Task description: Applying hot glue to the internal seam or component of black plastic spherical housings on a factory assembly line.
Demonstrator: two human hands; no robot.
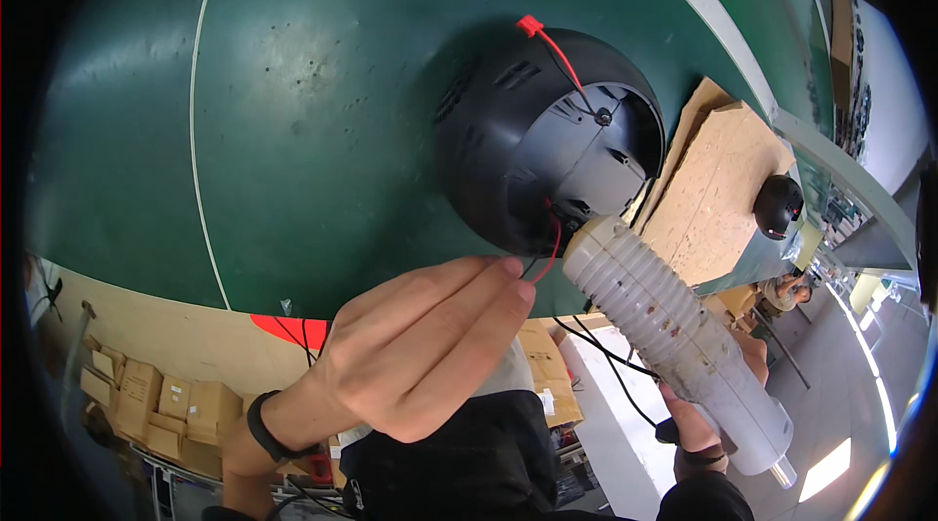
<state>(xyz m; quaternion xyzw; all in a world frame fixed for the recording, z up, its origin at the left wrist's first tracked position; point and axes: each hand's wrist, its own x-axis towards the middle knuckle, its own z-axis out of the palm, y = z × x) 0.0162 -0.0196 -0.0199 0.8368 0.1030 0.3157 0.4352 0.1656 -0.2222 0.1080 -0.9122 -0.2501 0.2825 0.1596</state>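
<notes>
Black shell [532,145] here, green table [313,159] right under it! At the shell's opening, it's the white tool [674,325], right hand [696,423] wrapped around it; near the shell's rim, the left hand [420,350] pinches its fingertips onto a red wire [558,242].

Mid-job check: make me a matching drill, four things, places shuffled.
1. Red plastic connector
2. Translucent white ribbed tool
3. Lower thin red wire
4. Flat brown cardboard

A. Gripped by the right hand
B. On the green tabletop, right of the round black housing
C. Pinched by the left hand
D. Nearest the picture's top edge

Pairs: 1-D, 2-A, 3-C, 4-B
</notes>
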